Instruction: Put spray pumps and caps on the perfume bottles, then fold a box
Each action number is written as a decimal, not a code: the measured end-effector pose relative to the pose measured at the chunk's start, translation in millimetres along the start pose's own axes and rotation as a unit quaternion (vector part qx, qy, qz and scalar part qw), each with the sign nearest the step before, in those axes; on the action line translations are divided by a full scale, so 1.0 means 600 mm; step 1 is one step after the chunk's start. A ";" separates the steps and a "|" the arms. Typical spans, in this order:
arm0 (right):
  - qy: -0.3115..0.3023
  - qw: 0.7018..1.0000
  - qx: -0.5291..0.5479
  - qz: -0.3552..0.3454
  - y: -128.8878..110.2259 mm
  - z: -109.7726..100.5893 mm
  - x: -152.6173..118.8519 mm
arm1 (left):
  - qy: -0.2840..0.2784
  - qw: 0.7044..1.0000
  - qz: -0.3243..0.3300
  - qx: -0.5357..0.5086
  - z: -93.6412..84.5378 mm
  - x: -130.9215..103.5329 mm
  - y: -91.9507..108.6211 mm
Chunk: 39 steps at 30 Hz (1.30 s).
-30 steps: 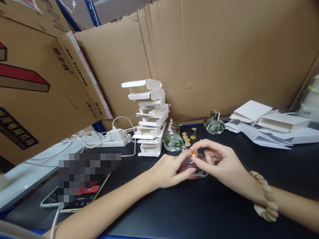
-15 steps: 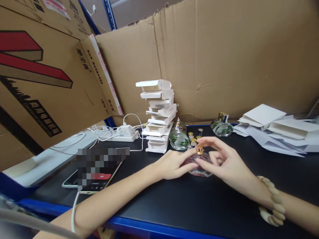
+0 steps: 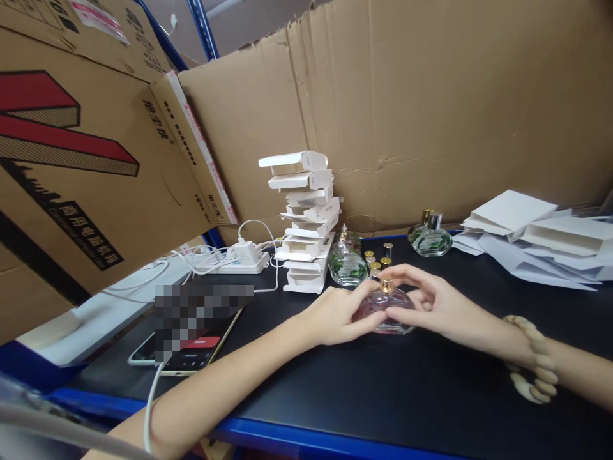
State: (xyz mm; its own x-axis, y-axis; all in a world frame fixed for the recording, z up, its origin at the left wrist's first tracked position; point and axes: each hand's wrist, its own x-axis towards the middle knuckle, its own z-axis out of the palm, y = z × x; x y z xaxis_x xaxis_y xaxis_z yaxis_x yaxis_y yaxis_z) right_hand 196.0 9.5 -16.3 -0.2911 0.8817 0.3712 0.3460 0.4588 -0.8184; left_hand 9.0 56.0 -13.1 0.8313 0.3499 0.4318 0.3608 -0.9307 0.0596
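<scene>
A clear pinkish perfume bottle [image 3: 389, 303] with a gold-coloured neck stands on the black table top. My left hand [image 3: 335, 315] grips its left side between thumb and fingers. From the other side my right hand [image 3: 433, 299] closes around it, thumb on the front and index finger arched near the neck. Parts of the bottle are hidden by the fingers. Just behind are several gold and silver caps [image 3: 385, 262] and some green perfume bottles [image 3: 348, 265] without caps.
A stack of white boxes [image 3: 306, 249] rises behind my left hand. Capped bottles [image 3: 431, 241] and white cartons [image 3: 522, 233] lie at the back right. To the left are a phone [image 3: 204, 358], a power strip [image 3: 249, 260] and cables. Cardboard [image 3: 431, 115] walls the back.
The view has shifted slightly. My right thumb and index finger have moved a little on the bottle, and more of its shoulder shows. Both hands still hold it.
</scene>
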 end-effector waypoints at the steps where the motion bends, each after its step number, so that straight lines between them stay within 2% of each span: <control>1: -0.032 0.999 0.010 0.009 0.007 -0.001 0.001 | -0.003 1.000 -0.005 -0.003 0.000 0.000 0.001; 4: -0.092 0.995 -0.035 0.006 0.024 -0.001 0.000 | -0.019 0.999 -0.020 -0.019 -0.003 0.001 0.003; 8: -0.084 0.985 -0.147 0.004 0.023 -0.003 -0.006 | -0.039 0.998 -0.011 -0.046 -0.005 -0.001 0.003; 13: -0.091 0.976 -0.195 -0.021 0.009 -0.003 -0.009 | -0.048 0.997 0.035 -0.058 -0.001 -0.001 -0.005; 17: -0.113 0.971 -0.205 -0.050 0.006 -0.003 -0.007 | -0.075 0.995 0.044 -0.055 0.002 0.000 -0.009; 22: -0.129 0.966 -0.207 -0.080 -0.001 -0.011 -0.009 | -0.075 0.995 0.045 -0.040 0.001 -0.002 -0.006; 26: -0.136 0.983 -0.104 -0.060 -0.007 -0.025 -0.009 | -0.081 0.995 0.059 -0.026 -0.001 -0.002 -0.004; 28: -0.092 0.990 -0.089 -0.055 -0.004 -0.030 -0.003 | -0.084 0.994 0.071 -0.016 -0.002 -0.003 -0.005; 32: 0.054 0.975 -0.192 -0.095 0.012 -0.033 0.011 | -0.078 0.993 0.094 -0.006 0.000 -0.003 -0.009; 35: 0.092 0.967 -0.217 -0.093 0.027 -0.033 0.016 | -0.071 0.992 0.100 -0.020 0.002 -0.003 -0.009; 39: 0.104 0.964 -0.235 -0.064 0.040 -0.034 0.017 | -0.061 0.996 0.069 -0.018 0.002 -0.003 -0.006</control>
State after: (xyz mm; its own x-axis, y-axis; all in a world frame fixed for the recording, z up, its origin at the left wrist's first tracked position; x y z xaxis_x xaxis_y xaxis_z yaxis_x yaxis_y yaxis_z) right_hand 219.9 31.8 -23.3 -0.1900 0.7952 0.5759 0.6994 0.5212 -0.4890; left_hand 7.0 58.8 -15.3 0.9181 0.2273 0.3248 0.2263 -0.9732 0.0411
